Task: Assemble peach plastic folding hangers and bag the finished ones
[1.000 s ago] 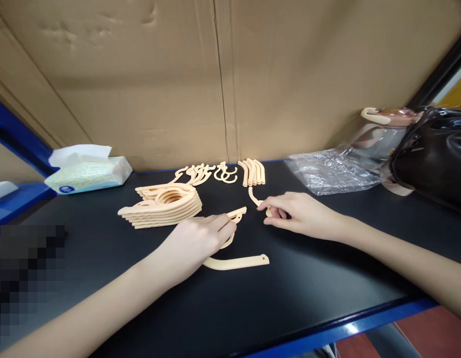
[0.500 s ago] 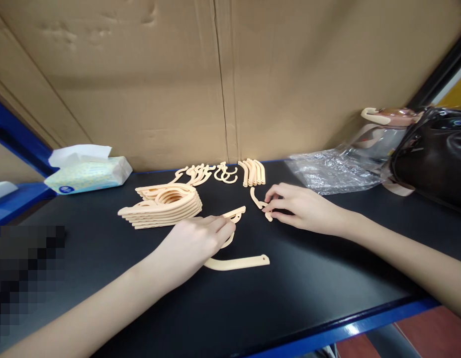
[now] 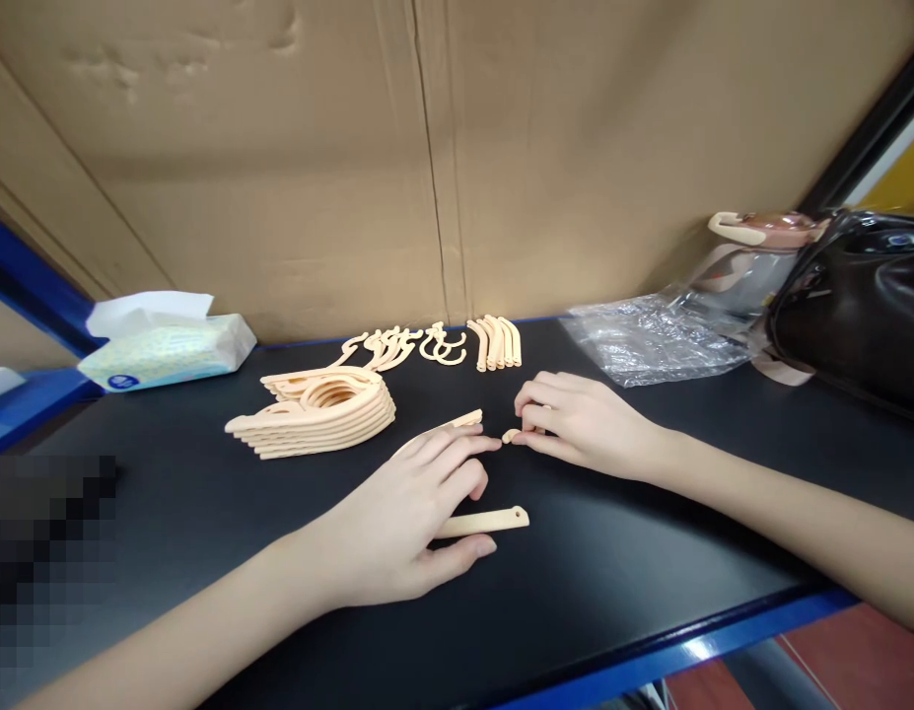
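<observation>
My left hand (image 3: 408, 513) is held over loose beige plastic hanger parts with its fingers and thumb spread apart. Below its index finger, a hanger arm (image 3: 493, 521) with a hole at its end lies partly covered. Another hanger arm (image 3: 467, 419) pokes out beyond the fingers. To the right, my right hand (image 3: 575, 419) has its fingers closed around a small curved hanger piece (image 3: 510, 436), mostly hidden by them. The left index fingertip is close to that piece; whether they touch I cannot tell. Folded hangers (image 3: 316, 414) are stacked left of my hands.
Hanger hooks (image 3: 389, 347) and a row of curved hanger bars (image 3: 495, 342) lie along the back. A tissue pack (image 3: 168, 345) stands at left. Clear plastic wrap (image 3: 656, 340), a bottle (image 3: 752, 266) and a black bag (image 3: 856, 316) occupy the right. Cardboard (image 3: 316, 177) rises behind the black table (image 3: 611, 592).
My left hand has spread its fingers and reached toward the right hand, covering more of the loose parts. The right hand has turned the small piece and now hides most of it.
</observation>
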{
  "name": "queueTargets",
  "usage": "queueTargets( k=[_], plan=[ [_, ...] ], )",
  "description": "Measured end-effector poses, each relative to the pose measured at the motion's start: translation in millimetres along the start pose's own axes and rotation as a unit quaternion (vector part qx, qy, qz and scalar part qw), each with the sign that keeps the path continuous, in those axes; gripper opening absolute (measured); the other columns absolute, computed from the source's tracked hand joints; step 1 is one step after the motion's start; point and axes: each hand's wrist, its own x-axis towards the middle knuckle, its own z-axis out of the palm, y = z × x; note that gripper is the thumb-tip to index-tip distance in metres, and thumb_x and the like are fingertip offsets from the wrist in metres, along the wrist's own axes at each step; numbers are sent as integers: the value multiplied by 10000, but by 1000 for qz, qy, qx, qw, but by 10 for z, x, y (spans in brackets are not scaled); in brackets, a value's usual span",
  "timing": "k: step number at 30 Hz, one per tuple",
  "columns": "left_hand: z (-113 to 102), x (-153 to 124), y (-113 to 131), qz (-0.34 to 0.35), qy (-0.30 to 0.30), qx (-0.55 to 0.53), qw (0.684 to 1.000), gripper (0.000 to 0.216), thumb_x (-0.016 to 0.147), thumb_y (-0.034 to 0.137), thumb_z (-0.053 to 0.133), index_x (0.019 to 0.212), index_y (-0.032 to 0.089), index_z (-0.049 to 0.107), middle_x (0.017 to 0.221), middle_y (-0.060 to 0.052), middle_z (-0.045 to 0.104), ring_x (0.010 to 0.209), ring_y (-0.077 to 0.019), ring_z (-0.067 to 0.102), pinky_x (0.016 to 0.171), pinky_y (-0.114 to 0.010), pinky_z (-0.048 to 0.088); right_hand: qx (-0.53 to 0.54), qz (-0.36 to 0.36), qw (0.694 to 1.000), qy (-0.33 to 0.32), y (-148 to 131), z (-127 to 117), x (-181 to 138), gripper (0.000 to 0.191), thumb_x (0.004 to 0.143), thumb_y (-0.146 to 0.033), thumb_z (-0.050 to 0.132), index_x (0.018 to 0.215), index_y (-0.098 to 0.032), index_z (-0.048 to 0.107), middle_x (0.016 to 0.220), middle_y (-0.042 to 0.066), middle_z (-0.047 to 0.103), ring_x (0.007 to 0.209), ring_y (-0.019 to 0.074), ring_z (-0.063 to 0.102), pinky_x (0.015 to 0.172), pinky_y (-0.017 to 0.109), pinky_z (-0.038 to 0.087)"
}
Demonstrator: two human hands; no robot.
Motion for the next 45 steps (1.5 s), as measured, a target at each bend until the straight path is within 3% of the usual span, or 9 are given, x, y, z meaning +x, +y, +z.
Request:
queueTargets(
  k=[6, 10, 14, 20, 26, 30, 37, 40, 45],
  plan=[
    [24, 12, -38, -9, -16, -17, 1000, 90, 932, 219, 447, 863, 198, 501, 1310, -95, 511, 1380, -238, 286, 1083, -437, 357, 26, 13, 1000, -7, -8, -33, -16, 178, 897, -282, 564, 803, -166, 661, 943, 59, 624, 833, 184, 556, 755, 319, 436],
    [33, 30, -38, -27, -17, -12, 999, 144, 972, 230, 376, 856, 196, 453, 1270, -112, 522, 1372, -218, 300, 1083, -427, 362, 16, 1, 1000, 0, -20, -25, 2, 140, 889, -178, 509, 851, -143, 639, 889, 67, 630, 823, 196, 551, 761, 327, 426],
    [43, 34, -44, -48, 7, -27, 998, 164, 974, 237, 369, 820, 204, 415, 1256, -115, 516, 1364, -226, 311, 1065, -432, 378, -6, 9, 1000, 23, -39, -16, 12, 227, 942, -178, 392, 798, -152, 566, 745, 58, 589, 715, 187, 526, 690, 310, 410],
    [48, 12, -67, -73, 22, -78, 994, 183, 976, 242, 369, 795, 221, 366, 1171, -97, 534, 1353, -201, 316, 1026, -394, 399, 116, 86, 990, 0, -132, -50, -34, 174, 966, -221, 326, 907, -190, 487, 697, -13, 538, 520, 113, 460, 523, 236, 347],
    [52, 16, -73, -78, 25, -98, 992, 183, 983, 260, 359, 804, 225, 348, 1186, -87, 512, 1322, -196, 347, 1007, -377, 390, 170, 112, 978, -53, -242, -127, -20, 197, 995, -280, 315, 946, -208, 492, 776, -8, 581, 611, 126, 532, 586, 240, 353],
    [58, 16, -81, -78, 24, -104, 991, 190, 984, 270, 351, 800, 227, 336, 1173, -83, 508, 1324, -202, 341, 1008, -376, 381, 191, 141, 968, -84, -246, -135, -23, 176, 981, -281, 352, 965, -205, 510, 687, -28, 548, 581, 127, 514, 578, 241, 326],
    [58, 14, -83, -72, 20, -113, 991, 185, 986, 269, 344, 806, 229, 336, 1146, -76, 511, 1327, -194, 339, 1015, -368, 377, 273, 107, 953, -73, -212, -118, -13, 164, 945, -234, 437, 805, -190, 512, 591, -63, 413, 520, 91, 377, 533, 224, 265],
    [57, 20, -87, -73, 21, -114, 991, 166, 983, 271, 351, 822, 230, 344, 1136, -76, 517, 1335, -199, 331, 1014, -367, 382, 314, 106, 941, -72, -210, -107, -5, 203, 946, -296, 469, 779, -183, 495, 593, -69, 384, 519, 83, 355, 517, 211, 266],
    [65, -2, -86, -74, 24, -100, 992, 69, 971, 274, 360, 968, 224, 407, 1273, -96, 473, 1359, -229, 303, 1065, -430, 345, 354, 103, 927, -68, -229, -107, -9, 274, 961, -363, 466, 759, -178, 475, 618, -69, 396, 540, 74, 359, 511, 199, 269]
  ],
)
